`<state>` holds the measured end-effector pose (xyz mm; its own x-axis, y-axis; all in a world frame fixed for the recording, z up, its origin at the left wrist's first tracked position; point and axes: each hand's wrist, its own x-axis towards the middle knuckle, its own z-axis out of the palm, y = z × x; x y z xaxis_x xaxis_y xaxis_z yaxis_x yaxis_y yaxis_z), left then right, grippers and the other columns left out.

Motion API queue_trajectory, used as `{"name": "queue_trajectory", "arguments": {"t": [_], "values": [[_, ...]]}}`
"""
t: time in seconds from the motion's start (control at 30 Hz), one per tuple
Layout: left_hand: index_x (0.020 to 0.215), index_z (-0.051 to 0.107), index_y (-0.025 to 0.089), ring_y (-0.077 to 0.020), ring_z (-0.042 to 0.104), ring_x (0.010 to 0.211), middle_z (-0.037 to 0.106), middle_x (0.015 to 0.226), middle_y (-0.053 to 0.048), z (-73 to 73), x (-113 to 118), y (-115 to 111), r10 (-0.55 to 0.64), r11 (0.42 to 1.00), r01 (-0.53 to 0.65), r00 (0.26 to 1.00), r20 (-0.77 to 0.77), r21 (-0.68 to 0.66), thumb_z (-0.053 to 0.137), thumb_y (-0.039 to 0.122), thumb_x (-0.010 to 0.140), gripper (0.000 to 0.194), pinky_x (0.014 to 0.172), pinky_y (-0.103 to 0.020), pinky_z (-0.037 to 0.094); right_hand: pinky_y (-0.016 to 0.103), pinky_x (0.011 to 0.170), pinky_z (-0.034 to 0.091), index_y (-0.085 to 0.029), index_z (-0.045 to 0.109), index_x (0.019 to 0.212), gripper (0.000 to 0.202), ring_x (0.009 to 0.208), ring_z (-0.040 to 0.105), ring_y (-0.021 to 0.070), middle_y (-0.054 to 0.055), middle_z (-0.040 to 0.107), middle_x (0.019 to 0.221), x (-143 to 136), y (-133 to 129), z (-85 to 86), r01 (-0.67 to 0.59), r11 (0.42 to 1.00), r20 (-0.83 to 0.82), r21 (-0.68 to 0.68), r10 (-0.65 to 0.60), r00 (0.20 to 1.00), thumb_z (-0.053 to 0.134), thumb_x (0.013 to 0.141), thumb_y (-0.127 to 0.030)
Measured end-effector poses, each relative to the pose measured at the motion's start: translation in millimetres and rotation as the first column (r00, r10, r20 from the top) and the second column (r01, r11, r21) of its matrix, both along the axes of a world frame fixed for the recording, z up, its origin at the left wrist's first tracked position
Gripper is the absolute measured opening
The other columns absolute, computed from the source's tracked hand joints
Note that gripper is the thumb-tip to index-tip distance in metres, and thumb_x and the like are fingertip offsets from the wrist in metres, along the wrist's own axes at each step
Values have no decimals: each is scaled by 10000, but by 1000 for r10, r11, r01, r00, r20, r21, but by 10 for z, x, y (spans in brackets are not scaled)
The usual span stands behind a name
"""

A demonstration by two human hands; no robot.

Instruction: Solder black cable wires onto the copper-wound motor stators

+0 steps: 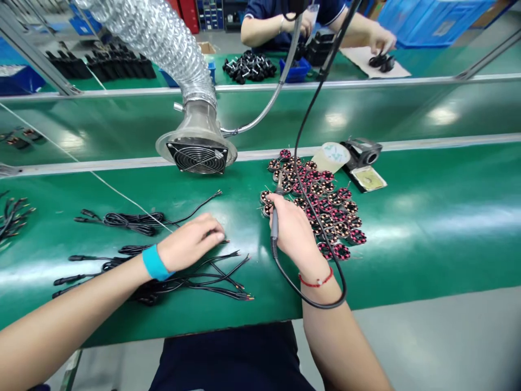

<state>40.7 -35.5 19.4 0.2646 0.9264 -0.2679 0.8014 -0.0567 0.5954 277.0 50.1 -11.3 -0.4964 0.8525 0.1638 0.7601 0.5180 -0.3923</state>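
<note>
My right hand (291, 228) grips a soldering iron (275, 217), tip pointing up toward a cluster of several round wound coils (325, 209) on the green table (427, 228). The iron's black cord (321, 304) loops below my wrist and rises over the coils. A red string sits on that wrist. My left hand (191, 241), with a blue wristband, rests palm down on thin black wires (211, 277) with bare ends, fingertips pinching one near the table's middle.
A fume extractor fan (198, 155) on a silver flexible duct hangs behind the wires. A solder-iron stand with sponge (364, 168) and a white cup (334, 156) lie behind the coils. More cable bundles (122, 220) lie left. Another person (309, 24) works across the conveyor.
</note>
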Motion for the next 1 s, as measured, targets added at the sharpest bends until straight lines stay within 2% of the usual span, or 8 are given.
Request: {"name": "queue_trajectory", "arguments": {"t": [0.1, 0.23, 0.4, 0.53, 0.63, 0.73, 0.9, 1.0], "values": [[957, 620, 169, -206, 588, 896, 577, 979, -71, -23, -166, 328, 139, 989, -131, 981, -138, 69, 424, 409, 925, 312, 859, -339, 474, 424, 825, 473, -126, 519, 1302, 454, 898, 605, 267, 136, 680, 999, -22, -15, -37, -17, 1000, 60, -8, 17, 998, 389, 871, -72], [1097, 584, 140, -259, 595, 948, 565, 1112, -126, -144, -302, 688, 258, 966, -246, 897, -359, 80, 512, 320, 868, 300, 829, -359, 453, 382, 828, 499, -191, 508, 1309, 443, 911, 603, 228, 92, 679, 1032, -119, -60, -149, -100, 994, -78, -43, 96, 992, 422, 882, -110], [846, 618, 180, -190, 578, 750, 631, 806, -41, -197, -263, 641, 23, 996, -44, 966, -256, -77, 513, 243, 859, 124, 679, -276, 399, 377, 907, 513, -222, 484, 1314, 473, 1001, 609, 205, 72, 660, 1089, -184, -107, -213, -222, 973, -258, -71, 197, 946, 381, 877, -73], [788, 633, 187, -147, 562, 731, 647, 802, -7, -167, -190, 467, -236, 959, 213, 966, -106, -189, 582, 221, 817, 68, 672, -238, 386, 418, 944, 507, -215, 461, 1332, 573, 1064, 585, 223, 85, 636, 1151, -178, -95, -215, -140, 986, -269, -86, 112, 957, 382, 798, -18], [821, 635, 181, -155, 550, 736, 639, 825, -20, -168, -171, 437, -291, 942, 274, 955, -61, -193, 567, 261, 842, 108, 684, -254, 385, 431, 974, 501, -177, 443, 1366, 578, 1105, 568, 231, 116, 610, 1214, -210, -98, -214, -219, 968, -230, -127, 186, 955, 389, 812, -21], [921, 629, 174, -179, 550, 781, 629, 867, -41, -208, -173, 470, -205, 974, 199, 977, -51, -111, 545, 298, 864, 160, 719, -281, 392, 444, 977, 503, -140, 459, 1366, 526, 1107, 566, 250, 138, 619, 1195, -287, -111, -204, -264, 953, -176, -146, 238, 955, 453, 848, -51], [928, 623, 170, -172, 535, 730, 584, 784, -20, -284, -144, 507, 58, 998, -60, 997, 41, 37, 538, 284, 853, 161, 704, -291, 398, 511, 899, 521, -101, 537, 1266, 488, 986, 602, 307, 153, 664, 1065, -382, -140, -211, -28, 996, -93, -84, 20, 995, 672, 841, -298], [859, 622, 170, -163, 533, 718, 578, 776, -18, -291, -117, 513, 132, 988, -137, 988, 79, 68, 509, 273, 856, 153, 690, -282, 402, 504, 905, 520, -98, 522, 1269, 524, 992, 600, 304, 150, 660, 1059, -377, -153, -226, -11, 1000, -166, -16, 8, 986, 674, 835, -349]]}}
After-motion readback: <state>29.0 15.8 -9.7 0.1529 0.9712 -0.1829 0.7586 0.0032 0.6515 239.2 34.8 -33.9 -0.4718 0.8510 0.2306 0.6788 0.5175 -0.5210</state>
